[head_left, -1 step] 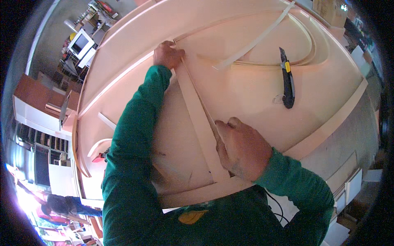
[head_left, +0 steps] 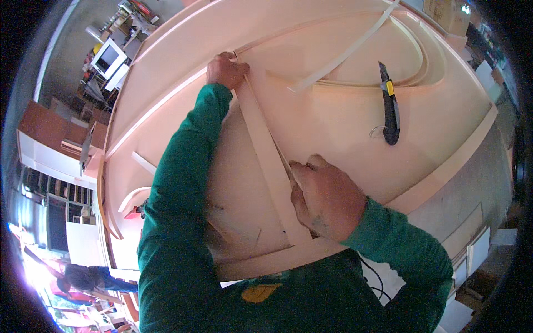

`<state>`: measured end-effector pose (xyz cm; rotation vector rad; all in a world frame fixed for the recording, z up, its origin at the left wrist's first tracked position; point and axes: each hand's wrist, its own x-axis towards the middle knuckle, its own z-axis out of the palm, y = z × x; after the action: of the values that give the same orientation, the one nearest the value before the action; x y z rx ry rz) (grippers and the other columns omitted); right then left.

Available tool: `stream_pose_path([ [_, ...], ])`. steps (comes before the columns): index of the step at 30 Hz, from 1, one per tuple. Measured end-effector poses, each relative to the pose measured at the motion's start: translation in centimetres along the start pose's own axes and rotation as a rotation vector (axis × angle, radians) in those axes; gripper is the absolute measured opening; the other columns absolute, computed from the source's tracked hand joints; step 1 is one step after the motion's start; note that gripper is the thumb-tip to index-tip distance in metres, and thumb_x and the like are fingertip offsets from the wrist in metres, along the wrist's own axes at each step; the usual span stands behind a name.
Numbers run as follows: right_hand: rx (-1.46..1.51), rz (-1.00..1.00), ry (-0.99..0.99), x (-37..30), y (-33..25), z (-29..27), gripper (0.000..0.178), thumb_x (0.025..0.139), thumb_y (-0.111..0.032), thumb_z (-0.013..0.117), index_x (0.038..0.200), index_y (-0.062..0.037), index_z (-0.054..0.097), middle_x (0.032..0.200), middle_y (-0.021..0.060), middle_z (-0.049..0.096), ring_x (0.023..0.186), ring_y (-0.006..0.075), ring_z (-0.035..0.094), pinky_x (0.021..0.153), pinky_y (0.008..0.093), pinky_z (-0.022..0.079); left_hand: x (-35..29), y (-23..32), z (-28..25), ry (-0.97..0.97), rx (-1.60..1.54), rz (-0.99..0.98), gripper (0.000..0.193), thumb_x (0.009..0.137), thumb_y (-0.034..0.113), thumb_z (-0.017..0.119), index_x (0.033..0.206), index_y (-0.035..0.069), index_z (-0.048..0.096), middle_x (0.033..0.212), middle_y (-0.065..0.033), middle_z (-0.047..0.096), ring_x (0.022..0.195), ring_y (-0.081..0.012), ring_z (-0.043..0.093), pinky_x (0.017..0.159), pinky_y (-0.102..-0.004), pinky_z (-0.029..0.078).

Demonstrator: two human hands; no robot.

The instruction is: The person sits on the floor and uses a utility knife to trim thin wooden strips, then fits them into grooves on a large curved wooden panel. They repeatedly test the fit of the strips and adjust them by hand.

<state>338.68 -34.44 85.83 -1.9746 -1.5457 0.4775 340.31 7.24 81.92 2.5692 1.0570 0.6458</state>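
Note:
A thin pale strip (head_left: 272,134) runs along the side of a straight, light wooden bar (head_left: 261,144) on a large pinkish panel (head_left: 338,136). At the bar's far end, my left hand (head_left: 226,70) is closed, fingers pinching the strip against it. Closer to me, my right hand (head_left: 328,195) is curled round the strip beside the bar's near end; its fingertips are partly hidden. To the right of that hand lies a black utility knife (head_left: 391,114) with a yellow slider, its blade out and pointing away from me.
A long loose pale strip (head_left: 347,53) curls over the panel's far right. A raised rim (head_left: 444,175) borders the near side. Left of my arm are a curved offcut (head_left: 133,197) and a red-handled tool (head_left: 133,213). A person (head_left: 91,276) is in the far left background.
Both hands keep their hold on the strip. The right hand sits very slightly further away from me, and the view has shifted a touch.

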Motion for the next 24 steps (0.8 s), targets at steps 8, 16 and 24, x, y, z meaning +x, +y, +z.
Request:
stream_pose_path([
  [8,0.123,-0.096,0.141,0.4,2.0,0.7,0.026,0.095,-0.016,0.076,0.108,0.003,0.064,0.089,0.0263,0.067,0.082,0.0449,0.068,0.073,0.0523,0.053,6.8,-4.9,4.0,0.116,0.145,0.162,0.048,0.089,0.05,0.076,0.125,0.018,0.08,0.103,-0.0144,0.082,0.095,-0.0287,0.079,0.091,-0.0447,0.063],
  [16,0.211,-0.074,-0.052,-0.2,1.0,-0.6,0.026,0.091,-0.021,0.082,0.097,0.0002,0.069,0.077,0.0218,0.066,0.072,0.0449,0.067,0.064,0.0479,0.052,6.7,-5.2,1.4,0.075,0.126,0.261,0.039,0.089,0.035,0.079,0.119,0.009,0.081,0.11,-0.0223,0.079,0.109,-0.0401,0.076,0.098,-0.0483,0.059],
  [24,0.168,-0.067,-0.106,-2.0,2.0,-1.5,0.028,0.088,-0.022,0.086,0.091,-0.0011,0.067,0.075,0.0212,0.067,0.069,0.0428,0.069,0.061,0.0447,0.053,4.7,-3.2,1.2,0.251,0.042,0.525,0.018,0.088,0.022,0.074,0.091,0.007,0.082,0.083,-0.02,0.078,0.077,-0.0367,0.076,0.076,-0.0457,0.062],
])
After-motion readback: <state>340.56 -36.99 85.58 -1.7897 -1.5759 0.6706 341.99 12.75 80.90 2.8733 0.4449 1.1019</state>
